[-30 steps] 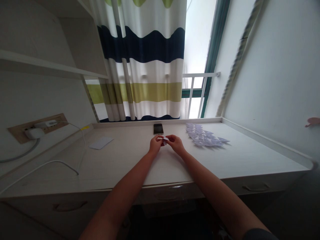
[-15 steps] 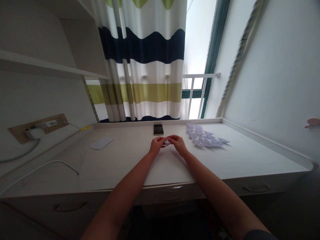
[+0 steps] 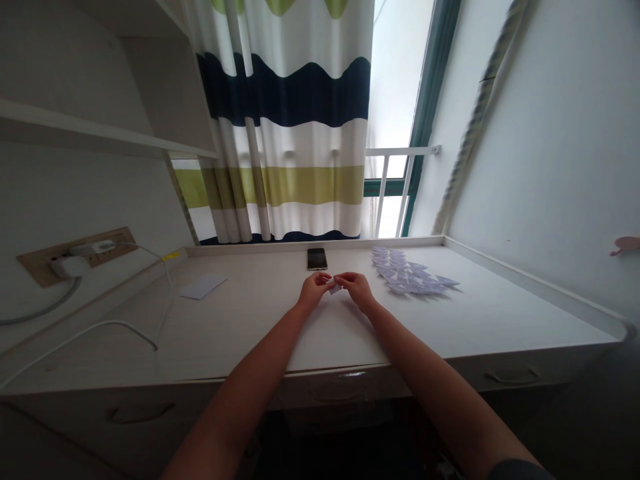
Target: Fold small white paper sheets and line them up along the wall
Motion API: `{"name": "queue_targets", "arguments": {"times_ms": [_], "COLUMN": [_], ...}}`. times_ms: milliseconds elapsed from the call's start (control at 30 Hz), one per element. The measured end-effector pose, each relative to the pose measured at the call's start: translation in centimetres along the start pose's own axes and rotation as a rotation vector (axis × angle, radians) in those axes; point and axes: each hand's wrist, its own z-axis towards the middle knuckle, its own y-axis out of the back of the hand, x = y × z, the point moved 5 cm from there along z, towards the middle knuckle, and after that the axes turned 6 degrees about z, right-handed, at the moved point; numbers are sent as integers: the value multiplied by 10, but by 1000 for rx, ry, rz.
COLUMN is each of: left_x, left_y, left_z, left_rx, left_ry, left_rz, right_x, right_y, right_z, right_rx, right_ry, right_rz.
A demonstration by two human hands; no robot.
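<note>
Between my two hands, just above the white desk, is a small folded piece of white paper. My left hand pinches its left side, fingers curled. From the right, my right hand grips it between thumb and fingertips. The fingers hide part of the paper, so its exact folds cannot be made out. Right of my hands lies a group of folded paper triangles set in overlapping rows. Some flat white paper rests on the left of the desk.
A dark-screened phone lies behind my hands. White chargers sit in a wall socket at left, and a white cable runs over the desk. A raised rim borders the back, before a striped curtain.
The small paper has tilted between my fingers, and the left fingers have shifted slightly around it. Both arms stay in nearly the same place.
</note>
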Motion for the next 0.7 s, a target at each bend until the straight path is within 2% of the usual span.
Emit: {"name": "queue_targets", "arguments": {"times_ms": [233, 467, 700], "left_x": [-2, 0, 4], "left_y": [1, 3, 2], "left_z": [-2, -4, -3], "left_rx": [61, 79, 126], "left_ry": [42, 119, 172], "left_rz": [132, 53, -37], "right_x": [-1, 4, 7], "right_y": [0, -3, 0], "right_z": [2, -1, 0], "right_rx": [-6, 70, 24], "right_ry": [38, 66, 86], "right_rz": [-71, -89, -179]}}
